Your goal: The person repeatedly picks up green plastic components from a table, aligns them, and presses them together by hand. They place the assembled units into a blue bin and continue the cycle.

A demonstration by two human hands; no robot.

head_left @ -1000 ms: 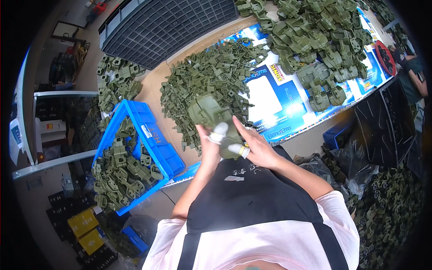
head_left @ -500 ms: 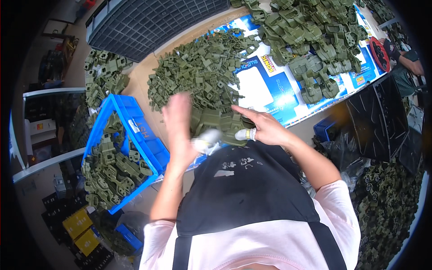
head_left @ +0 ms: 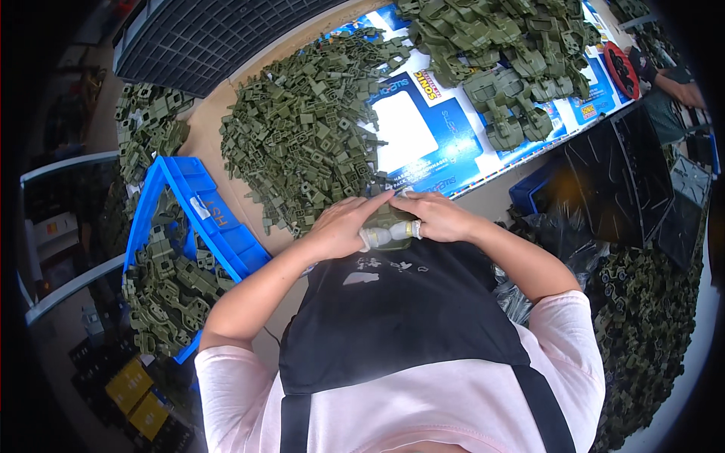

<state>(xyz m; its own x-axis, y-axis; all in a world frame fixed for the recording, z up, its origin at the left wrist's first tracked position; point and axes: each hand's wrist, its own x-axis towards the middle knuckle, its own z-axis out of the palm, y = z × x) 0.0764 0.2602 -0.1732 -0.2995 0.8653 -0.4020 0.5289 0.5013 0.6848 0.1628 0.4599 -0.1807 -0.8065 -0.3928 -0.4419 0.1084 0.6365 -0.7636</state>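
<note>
My left hand (head_left: 341, 226) and my right hand (head_left: 439, 217) meet at the table's near edge, in front of the black apron. Between them is an olive-green moulded plastic part (head_left: 387, 217), largely covered by my fingers. Both thumbs, wrapped in white tape, press on it side by side from the near side. My index fingers stretch along its far side, their tips almost touching. Just beyond my left hand begins a wide heap of small olive-green plastic pieces (head_left: 302, 124).
Larger green vehicle-body shells (head_left: 506, 45) are piled at the far right on blue-and-white printed card (head_left: 461, 143). A blue crate (head_left: 230, 226) with green parts tilts at the left. A black grid tray (head_left: 226, 38) stands at the back. Another person's arm (head_left: 680, 90) shows at the right.
My left hand has come down and right from above the heap to meet my right hand at the green part. The view has shifted slightly.
</note>
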